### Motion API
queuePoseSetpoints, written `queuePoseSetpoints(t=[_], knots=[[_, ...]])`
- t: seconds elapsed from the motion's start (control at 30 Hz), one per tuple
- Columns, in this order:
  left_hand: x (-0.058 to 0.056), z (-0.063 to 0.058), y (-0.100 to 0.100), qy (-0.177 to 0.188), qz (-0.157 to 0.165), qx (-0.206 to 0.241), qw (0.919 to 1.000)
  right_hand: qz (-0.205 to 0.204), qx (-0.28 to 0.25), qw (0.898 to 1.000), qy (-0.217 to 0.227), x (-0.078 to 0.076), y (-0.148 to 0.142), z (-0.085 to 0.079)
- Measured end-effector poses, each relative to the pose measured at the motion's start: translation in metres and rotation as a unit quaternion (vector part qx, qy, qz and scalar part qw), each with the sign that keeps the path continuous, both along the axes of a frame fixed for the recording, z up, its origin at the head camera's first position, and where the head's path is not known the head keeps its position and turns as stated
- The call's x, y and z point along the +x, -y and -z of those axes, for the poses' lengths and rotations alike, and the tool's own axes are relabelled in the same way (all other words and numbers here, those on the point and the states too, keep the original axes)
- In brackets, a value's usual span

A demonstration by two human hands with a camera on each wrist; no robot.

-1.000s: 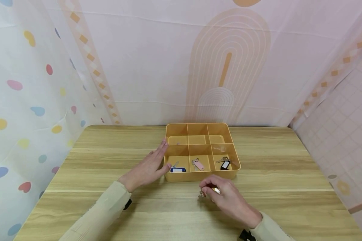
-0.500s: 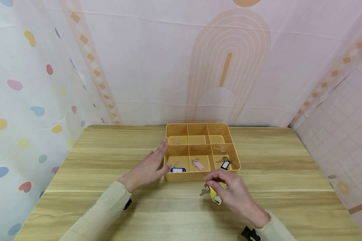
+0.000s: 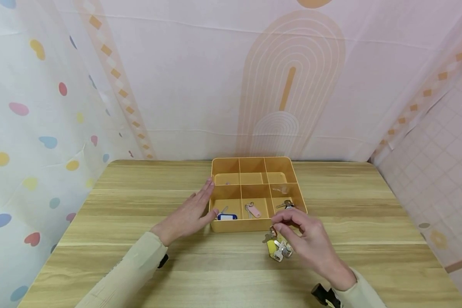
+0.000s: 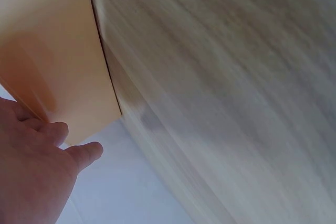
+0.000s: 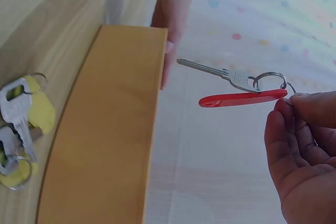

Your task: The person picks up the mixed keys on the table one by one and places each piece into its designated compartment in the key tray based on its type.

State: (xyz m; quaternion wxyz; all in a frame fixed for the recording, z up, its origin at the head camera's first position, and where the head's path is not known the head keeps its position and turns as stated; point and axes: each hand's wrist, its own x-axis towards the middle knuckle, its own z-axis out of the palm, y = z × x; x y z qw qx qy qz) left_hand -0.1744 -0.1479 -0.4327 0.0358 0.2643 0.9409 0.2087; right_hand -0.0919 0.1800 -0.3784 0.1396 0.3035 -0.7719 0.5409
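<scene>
My right hand (image 3: 312,241) pinches the ring of a key (image 5: 240,80) with a red tag (image 5: 239,99), held above the table in front of the box. Below it, two keys (image 5: 20,111) with yellow tags (image 5: 42,108) lie on the wood. With fairly straight fingers, my left hand (image 3: 186,216) rests against the left side of the yellow-orange compartment box (image 3: 238,226). In the front compartments sit a blue-tagged key (image 3: 227,217), a pink-tagged key (image 3: 254,210) and another key (image 3: 285,204), its tag mostly hidden behind my right hand.
The box stands at the back of the wooden table (image 3: 150,184). A patterned cloth (image 3: 185,85) hangs behind it. A tiny purple thing (image 3: 227,184) shows in the back left compartment. A transparent piece (image 3: 280,189) shows at the right-hand divider.
My right hand has moved right and slightly up, carrying the red-tagged key. The yellow-tagged keys beneath it have come into view. My left hand has stayed against the box.
</scene>
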Motion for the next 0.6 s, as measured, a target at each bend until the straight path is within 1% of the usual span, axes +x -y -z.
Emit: queuePoseSetpoints(t=[0.27, 0.37, 0.5, 0.6], knots=[[0.000, 0.000, 0.001, 0.002, -0.001, 0.002, 1.0000, 0.006, -0.020, 0.999, -0.036, 0.000, -0.009, -0.009], [0.000, 0.001, 0.001, 0.003, 0.000, 0.001, 1.0000, 0.013, -0.027, 0.999, -0.037, 0.001, -0.011, -0.013], [0.000, 0.001, 0.000, 0.004, 0.000, 0.003, 1.0000, 0.026, -0.037, 0.999, -0.029, 0.001, -0.015, -0.018], [0.000, 0.000, 0.000, 0.003, 0.000, 0.004, 1.0000, 0.035, -0.035, 0.999, -0.019, 0.001, -0.019, -0.021]])
